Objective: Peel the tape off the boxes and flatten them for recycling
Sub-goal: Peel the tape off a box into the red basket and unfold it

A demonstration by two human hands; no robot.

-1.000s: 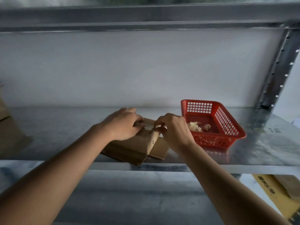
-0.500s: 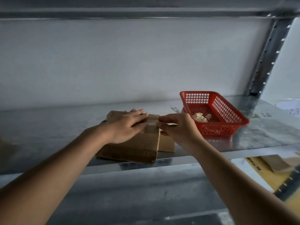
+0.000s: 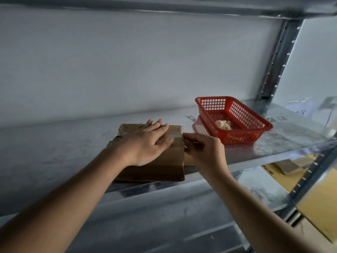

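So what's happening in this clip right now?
A person is stripping tape from a flattened brown cardboard box on a metal shelf. The left hand presses flat on it while the right hand pinches a strip of clear tape at its right edge. A red plastic mesh basket beside it holds a wad of crumpled tape.

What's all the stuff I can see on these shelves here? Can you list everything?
cardboard box: one, brown, flattened on the metal shelf, near its front edge
tape: one strip, pale, across the box top by its right edge
basket: one, red plastic, on the shelf right of the box
tape wad: one, pale yellow, inside the basket
cardboard pieces: a few, brown and yellow, below the shelf at right
left hand: flat, pressing on the box
right hand: pinching the tape end
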